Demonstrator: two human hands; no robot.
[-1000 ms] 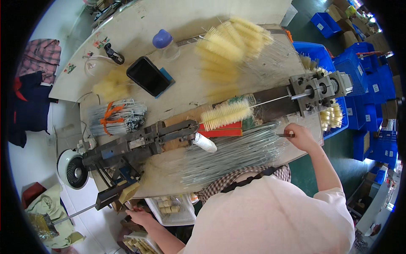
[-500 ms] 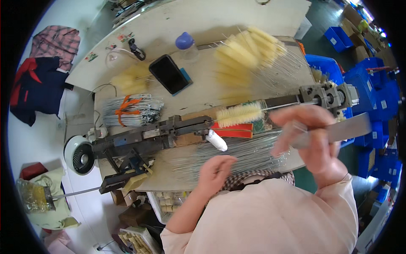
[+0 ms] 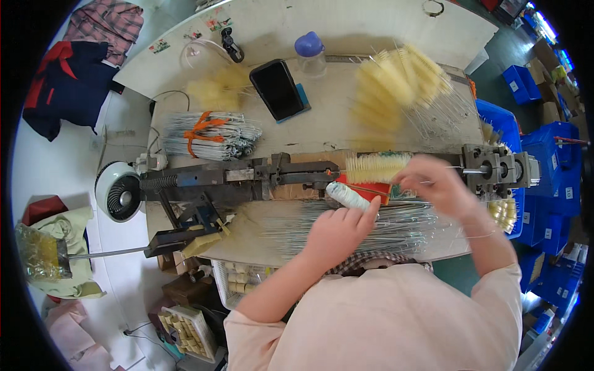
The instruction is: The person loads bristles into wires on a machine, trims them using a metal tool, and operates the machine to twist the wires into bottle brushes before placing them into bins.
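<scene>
A pale yellow bristle brush (image 3: 373, 166) lies stretched in line between the dark clamp jaw (image 3: 312, 172) of a bench machine and the metal chuck (image 3: 486, 169) on the right. My left hand (image 3: 337, 235) is closed at the lower end of a white-wrapped handle (image 3: 349, 196) below the jaw, thumb pointing away from me. Its curled fingertips are hidden. Over the brush's right end, my right hand (image 3: 436, 185) has its fingers bent together, slightly blurred. A thin wire shows beside them; what they pinch cannot be made out.
Loose metal wires (image 3: 346, 229) cover the near bench. Behind the machine are a wire bundle (image 3: 210, 136) with an orange tie, a phone (image 3: 276, 89), a purple-lidded bottle (image 3: 310, 54) and yellow brushes (image 3: 399, 80). A small fan (image 3: 120, 191) stands left, a blue bin (image 3: 501, 117) right.
My left hand has moved up and right to the white-wrapped handle, which has swung right. My right hand has come to the brush's end; the grey metal strip seen at it before no longer shows.
</scene>
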